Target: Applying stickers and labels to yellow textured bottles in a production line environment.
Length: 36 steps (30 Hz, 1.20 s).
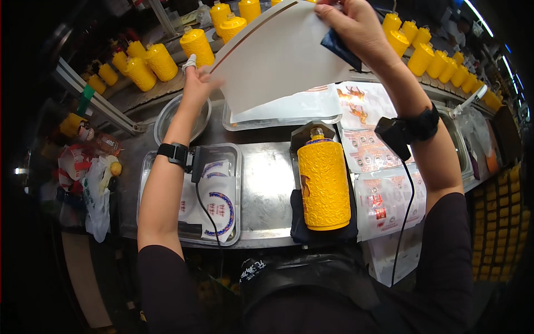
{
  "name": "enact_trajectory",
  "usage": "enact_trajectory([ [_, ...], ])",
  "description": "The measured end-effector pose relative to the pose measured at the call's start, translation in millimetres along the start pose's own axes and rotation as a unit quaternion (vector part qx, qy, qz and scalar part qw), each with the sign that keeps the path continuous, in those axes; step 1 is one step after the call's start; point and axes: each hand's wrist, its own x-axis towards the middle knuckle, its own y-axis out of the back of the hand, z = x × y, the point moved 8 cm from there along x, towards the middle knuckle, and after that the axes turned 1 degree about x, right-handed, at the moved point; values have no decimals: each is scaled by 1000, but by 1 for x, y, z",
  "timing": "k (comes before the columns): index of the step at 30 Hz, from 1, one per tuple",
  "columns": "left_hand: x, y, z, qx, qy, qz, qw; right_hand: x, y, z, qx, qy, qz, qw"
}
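Note:
My right hand (356,28) is raised at the top, closed on the upper edge of a large white sheet (278,61) with a brown stripe along one side. A folded dark blue cloth (340,50) hangs beneath that hand. At the sheet's left edge is my left hand (198,83), slightly blurred, fingers apart, one fingertip wrapped in white. Below the sheet, a yellow embossed bottle (324,186) lies on dark cloth (298,217), its clear neck pointing away from me. Under the raised sheet, a metal tray (245,126) bears more white sheets.
Left, a metal tray (238,189) holds cut decals (219,214) in water, with a round bowl (204,119) behind it. Printed decal sheets (384,195) cover the right side. Yellow bottles (161,62) line the back shelf. A plastic bag (97,195) hangs far left.

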Motion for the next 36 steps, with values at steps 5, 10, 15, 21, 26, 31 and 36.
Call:
enact_trajectory([
  [5, -13, -5, 51, -365, 152, -61, 916, -4, 45, -11, 6, -63, 20, 998],
  [10, -28, -9, 101, -432, 117, -56, 892, -28, 89, -7, -67, -80, 48, 993],
  [15, -50, -8, 126, -445, 96, -71, 887, -59, 109, 8, 96, -70, 3, 993],
  [21, -57, -21, 137, -470, 114, -101, 869, -93, 143, -6, 39, -70, 35, 996],
  [26, -65, -27, 152, -420, 71, -116, 897, -107, 162, -29, -92, -59, 57, 992],
  [31, -58, -57, 186, -388, 28, -127, 912, -128, 197, -41, -15, -124, 32, 992],
  [36, -67, -83, 241, -331, -2, -138, 934, -159, 242, -64, -43, -147, 53, 987],
])
